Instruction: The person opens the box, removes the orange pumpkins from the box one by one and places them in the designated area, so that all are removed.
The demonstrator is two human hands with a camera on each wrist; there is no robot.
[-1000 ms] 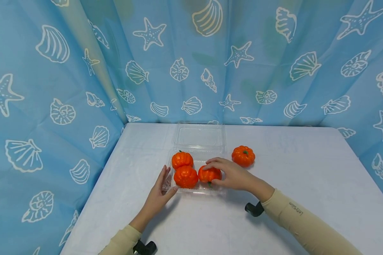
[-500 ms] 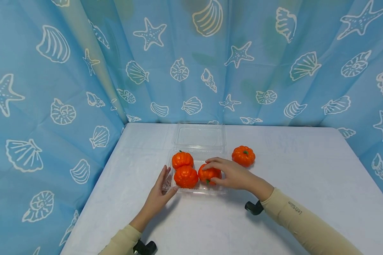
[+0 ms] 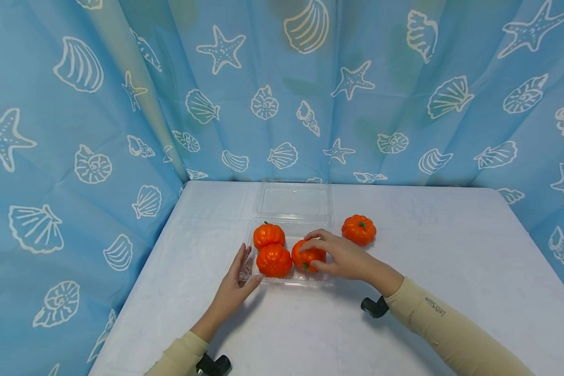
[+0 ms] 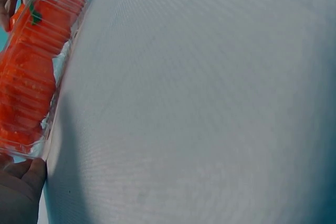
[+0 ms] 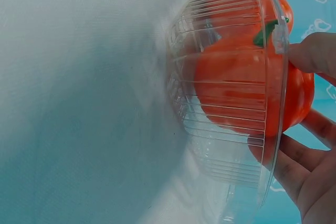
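A clear plastic clamshell box (image 3: 293, 283) lies with its lid (image 3: 293, 201) folded back. Two orange pumpkins, a rear one (image 3: 268, 236) and a front one (image 3: 274, 260), sit in its left half. My right hand (image 3: 340, 256) grips a third pumpkin (image 3: 307, 255) in the box's right half, thumb in front and fingers behind and over it. In the right wrist view this pumpkin (image 5: 233, 82) shows through the box wall, its green stem towards the thumb. With fingers extended and thumb spread, my left hand (image 3: 232, 287) touches the box's left side and front corner.
Another pumpkin (image 3: 359, 230) stands on the white-covered table (image 3: 427, 235), right of the box. Behind the table hangs a blue curtain (image 3: 244, 104) with shell and starfish prints, and it continues along the left side.
The pumpkin in my right hand has turned slightly, its stem shifting a little left and up. My right fingers have risen slightly. The left hand and box stay put.
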